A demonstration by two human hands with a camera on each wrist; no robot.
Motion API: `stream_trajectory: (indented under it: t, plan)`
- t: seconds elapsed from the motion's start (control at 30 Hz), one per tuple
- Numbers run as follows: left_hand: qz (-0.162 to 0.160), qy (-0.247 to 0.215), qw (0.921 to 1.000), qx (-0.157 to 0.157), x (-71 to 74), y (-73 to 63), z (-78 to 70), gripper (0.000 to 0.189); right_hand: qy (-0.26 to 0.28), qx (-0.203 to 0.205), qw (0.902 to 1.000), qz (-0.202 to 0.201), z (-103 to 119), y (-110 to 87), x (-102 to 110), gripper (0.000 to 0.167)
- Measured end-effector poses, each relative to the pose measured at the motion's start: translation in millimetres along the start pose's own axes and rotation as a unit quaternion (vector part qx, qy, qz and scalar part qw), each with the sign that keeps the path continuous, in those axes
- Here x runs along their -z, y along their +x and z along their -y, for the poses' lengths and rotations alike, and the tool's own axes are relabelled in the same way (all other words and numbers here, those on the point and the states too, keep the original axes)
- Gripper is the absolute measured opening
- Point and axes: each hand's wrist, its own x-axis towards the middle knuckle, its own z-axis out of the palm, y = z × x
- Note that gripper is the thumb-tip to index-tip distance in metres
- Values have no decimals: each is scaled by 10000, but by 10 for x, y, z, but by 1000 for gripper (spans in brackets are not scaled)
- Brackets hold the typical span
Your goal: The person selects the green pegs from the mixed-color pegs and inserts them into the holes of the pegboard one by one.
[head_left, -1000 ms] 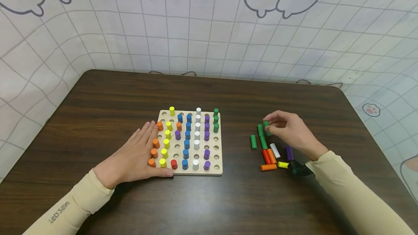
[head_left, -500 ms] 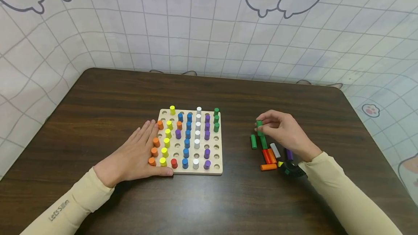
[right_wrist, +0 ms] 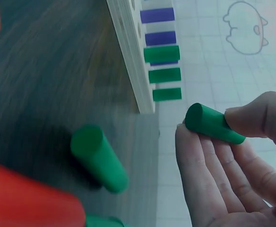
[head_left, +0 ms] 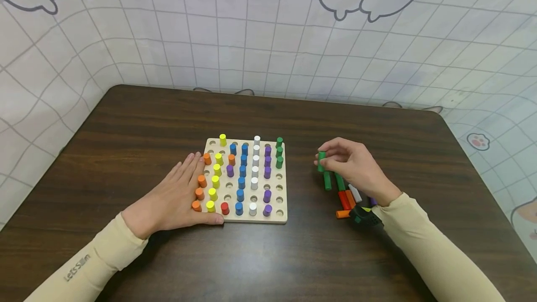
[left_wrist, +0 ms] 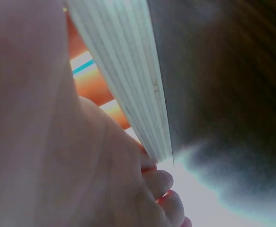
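A light wooden pegboard (head_left: 247, 218) stands on the table with columns of orange, yellow, blue, white, purple and green pegs in its holes. Along its left edge lies my left hand (head_left: 174, 199), fingers straight and thumb at the front corner; the left wrist view shows the board's layered side (left_wrist: 128, 71) close by the palm. Right of the board, my right hand (head_left: 354, 167) pinches a green peg (right_wrist: 216, 124) between thumb and fingers, above the table. Below that hand lies another green peg (head_left: 327, 181).
Loose pegs lie near my right wrist: a red peg (head_left: 344, 200), an orange peg (head_left: 342, 214), a white peg (head_left: 355, 193) and others partly covered by the hand and wristband. A white grid-patterned sheet (head_left: 268, 36) rises behind the dark table (head_left: 168, 111).
My right hand has moved left toward the board, carrying the green peg away from the loose pegs. The left hand has stayed at the board's edge.
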Motion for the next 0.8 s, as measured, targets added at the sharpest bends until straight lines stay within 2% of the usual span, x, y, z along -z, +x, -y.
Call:
stream_trajectory:
  t: [0.6,0.8]
  plan:
    - [13,25,10000,2,14,5,11,139,829,321,9956,-286,84,61,-262,25]
    - [17,27,10000,4,11,1,13,139,1167,363,9921,-286,97,80,-338,31]
